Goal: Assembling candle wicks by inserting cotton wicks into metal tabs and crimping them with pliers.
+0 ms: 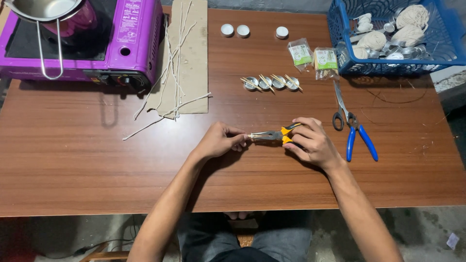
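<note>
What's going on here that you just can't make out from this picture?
- Head view: the piece in the left hand, at the pliers tips, is too small and hidden by fingers.
- The pan on the purple stove is cut off by the top edge.
- The basket contents are partly hidden by its wall.

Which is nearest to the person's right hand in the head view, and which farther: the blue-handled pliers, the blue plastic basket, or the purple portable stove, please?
From the right hand:
1. Blue-handled pliers, lying on the table just to its right.
2. Blue plastic basket, at the far right corner of the table.
3. Purple portable stove, at the far left corner, across the table.
</note>
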